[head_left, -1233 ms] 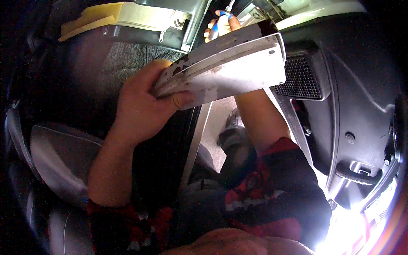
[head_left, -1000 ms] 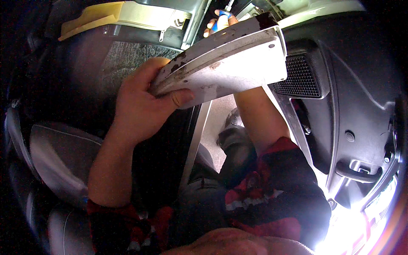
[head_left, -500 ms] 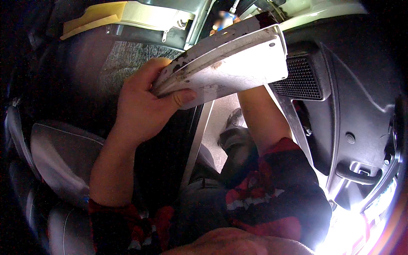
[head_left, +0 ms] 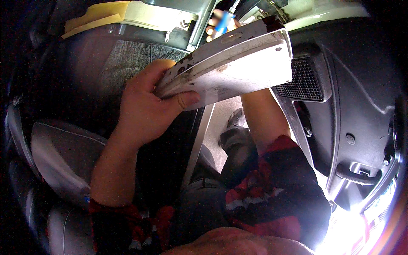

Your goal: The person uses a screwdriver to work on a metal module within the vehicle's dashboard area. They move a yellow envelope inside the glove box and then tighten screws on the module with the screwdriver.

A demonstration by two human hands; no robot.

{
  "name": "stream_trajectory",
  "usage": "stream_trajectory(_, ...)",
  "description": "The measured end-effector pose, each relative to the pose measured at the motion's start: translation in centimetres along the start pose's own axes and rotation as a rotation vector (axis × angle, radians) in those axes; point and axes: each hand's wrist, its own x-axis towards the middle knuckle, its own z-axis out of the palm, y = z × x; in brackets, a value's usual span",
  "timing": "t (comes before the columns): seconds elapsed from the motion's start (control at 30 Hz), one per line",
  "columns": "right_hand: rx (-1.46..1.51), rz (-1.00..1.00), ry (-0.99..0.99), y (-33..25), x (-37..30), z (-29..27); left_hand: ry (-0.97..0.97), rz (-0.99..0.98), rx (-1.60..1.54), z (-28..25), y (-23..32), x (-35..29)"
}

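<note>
My left hand (head_left: 146, 100) grips the narrow left end of a long, flat white metal panel (head_left: 242, 63), thumb on its lit face and fingers behind. Dark stains and worn paint mark the panel's far edge. Reaching up behind the panel, my right forearm leads to my right hand (head_left: 210, 30), whose fingers show past the far edge. They are wrapped round the blue handle of a screwdriver (head_left: 224, 24), its metal shaft pointing up and away. The screwdriver's tip is out of view, and the panel covers my right wrist and palm.
On the right a black door panel (head_left: 361, 97) carries a speaker grille (head_left: 299, 78) and a pull handle (head_left: 359, 172). Dark car seats (head_left: 68, 155) stand at left. A yellow sheet (head_left: 95, 19) lies at the far left near a zip pull (head_left: 167, 36). Bright light glares at lower right.
The panel and my left hand have shifted slightly right and nearer. More of my right fingers and the blue screwdriver handle now shows beyond the panel's edge.
</note>
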Motion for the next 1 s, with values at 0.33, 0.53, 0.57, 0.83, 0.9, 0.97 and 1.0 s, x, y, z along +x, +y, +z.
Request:
stream_trajectory(0.33, 0.021, 0.049, -0.028, -0.3, 0.5, -0.2, 0.006, 0.024, 0.044, -0.1, 0.0, -0.3)
stream_trajectory(0.53, 0.067, 0.095, -0.051, 0.4, 1.5, -0.1, 0.020, -0.016, 0.087, 0.1, 0.2, -1.0)
stream_trajectory(0.57, 0.081, 0.113, -0.066, 0.5, 1.7, -0.1, 0.036, -0.026, 0.095, 0.0, 0.2, -1.2)
stream_trajectory(0.83, 0.146, 0.272, -0.186, -0.2, 1.7, -0.5, 0.017, -0.031, -0.054, -0.1, 0.6, -1.5)
stream_trajectory(0.9, 0.128, 0.240, -0.062, -0.6, 1.6, -0.1, 0.026, -0.015, -0.065, -0.1, 0.5, -1.6)
stream_trajectory(0.97, -0.055, 0.172, 0.047, 0.0, 1.1, 1.1, 0.051, -0.003, -0.059, -0.2, 0.4, -1.8)
stream_trajectory(1.0, -0.146, 0.147, 0.103, 0.4, 0.9, 2.1, 0.055, -0.005, -0.058, -0.4, 0.4, -1.9)
